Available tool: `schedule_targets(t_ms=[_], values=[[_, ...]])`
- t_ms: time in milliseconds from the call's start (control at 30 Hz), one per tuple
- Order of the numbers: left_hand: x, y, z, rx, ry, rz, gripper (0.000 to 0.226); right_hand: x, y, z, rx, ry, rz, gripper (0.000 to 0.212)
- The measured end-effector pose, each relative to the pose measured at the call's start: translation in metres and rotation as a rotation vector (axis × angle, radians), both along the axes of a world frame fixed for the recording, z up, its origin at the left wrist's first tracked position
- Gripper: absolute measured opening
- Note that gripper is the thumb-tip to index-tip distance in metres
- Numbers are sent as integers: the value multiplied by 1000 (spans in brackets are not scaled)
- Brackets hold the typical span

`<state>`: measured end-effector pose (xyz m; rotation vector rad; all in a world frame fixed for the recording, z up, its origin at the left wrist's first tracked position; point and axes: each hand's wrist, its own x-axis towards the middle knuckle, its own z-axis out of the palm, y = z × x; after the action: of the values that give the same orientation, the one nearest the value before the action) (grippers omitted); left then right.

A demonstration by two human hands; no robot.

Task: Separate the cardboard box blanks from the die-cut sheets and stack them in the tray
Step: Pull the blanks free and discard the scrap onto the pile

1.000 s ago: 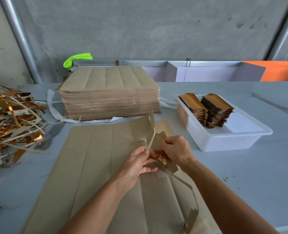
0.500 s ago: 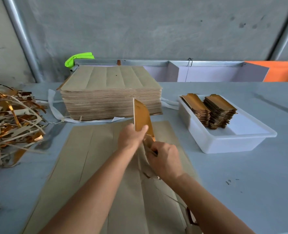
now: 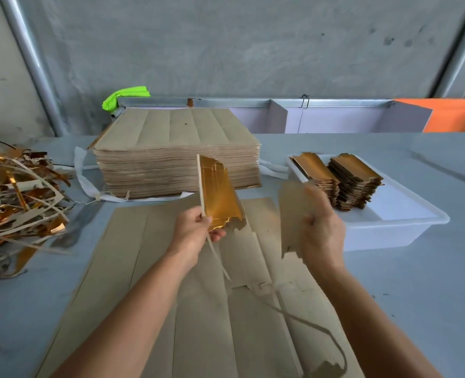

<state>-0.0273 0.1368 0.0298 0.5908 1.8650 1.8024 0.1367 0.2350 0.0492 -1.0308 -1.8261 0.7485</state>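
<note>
A die-cut cardboard sheet [image 3: 144,282] lies flat on the table before me, torn along its right side. My left hand [image 3: 195,233] pinches an upright gold-faced box blank [image 3: 219,192] with a thin waste strip hanging from it. My right hand [image 3: 321,230] grips a second blank [image 3: 291,214], brown side toward me and blurred, raised beside the white tray [image 3: 389,230]. Two stacks of separated blanks [image 3: 337,178] stand in the tray's far end.
A tall pile of uncut die-cut sheets [image 3: 176,159] stands behind the flat sheet. A heap of gold and brown waste strips [image 3: 16,192] covers the table's left side. A green cloth [image 3: 125,95] lies by the back rail.
My hands have pulled apart. The left hand lifted the gold blank up and left; the right hand tore a second blank free and carried it right toward the tray.
</note>
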Motion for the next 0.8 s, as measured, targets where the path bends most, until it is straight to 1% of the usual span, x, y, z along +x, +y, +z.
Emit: schedule_targets(t_ms=[67,100,133,167,300,400,433,567,600,633,700,733,767,800], values=[[8,-1,8,67,30,-114,16,-18,2,12,184,-233,42,40],[11,-1,11,91,48,-140,12,-28,1,16,215,-310,85,31],[12,0,13,106,63,-151,11,-37,-1,18,201,-341,150,25],[13,2,15,115,73,-156,12,-44,-4,20,156,-345,214,24],[10,2,18,166,102,-232,21,-56,-11,20,-78,-149,391,26],[6,-3,17,104,142,-297,21,-56,-9,17,-232,-52,456,45],[5,-5,17,79,149,-321,22,-57,-7,15,-260,-43,447,46],[4,-13,15,8,180,-423,30,-59,8,16,-331,-38,300,28],[3,-14,14,25,176,-388,29,-56,13,18,-328,-40,262,23],[0,-14,13,66,147,-296,27,-53,17,21,-329,-41,232,19],[-7,-10,15,144,37,3,27,-45,20,22,-328,-66,233,14],[-10,-8,16,155,6,138,29,-44,17,21,-295,-104,257,14],[-11,-4,18,140,27,220,33,-44,12,20,-215,-165,284,16],[-9,-1,18,99,100,240,40,-45,5,16,-110,-231,310,21]])
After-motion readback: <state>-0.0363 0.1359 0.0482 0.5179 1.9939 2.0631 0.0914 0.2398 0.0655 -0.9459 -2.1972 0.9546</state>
